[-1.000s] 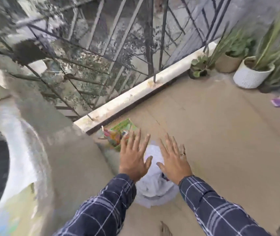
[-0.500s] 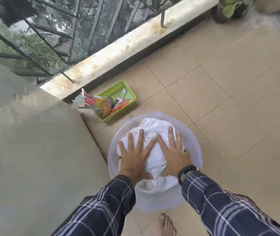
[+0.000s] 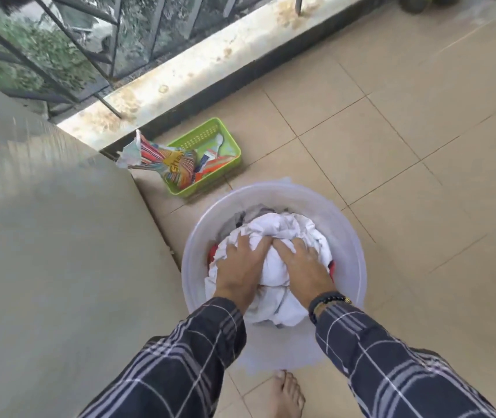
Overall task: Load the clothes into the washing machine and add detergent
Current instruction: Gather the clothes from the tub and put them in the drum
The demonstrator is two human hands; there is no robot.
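Observation:
A pale translucent basin [image 3: 346,233] stands on the tiled floor below me, filled with white clothes [image 3: 283,227] and some darker and red pieces underneath. My left hand [image 3: 240,263] and my right hand [image 3: 304,263] are both down in the basin, fingers curled into the white cloth. The grey top of the washing machine [image 3: 53,236] fills the left side, right beside the basin. A colourful detergent bag [image 3: 165,164] leans out of a green tray [image 3: 210,137] on the floor just beyond the basin.
A stained concrete kerb [image 3: 210,61] with a metal railing [image 3: 68,40] runs across the back. My bare foot [image 3: 286,393] is on the beige tiles in front of the basin. A plant pot [image 3: 415,3] sits at the top right edge.
My view has tilted down toward the basin. My hands went from spread flat above and on the clothes to curled into the white cloth.

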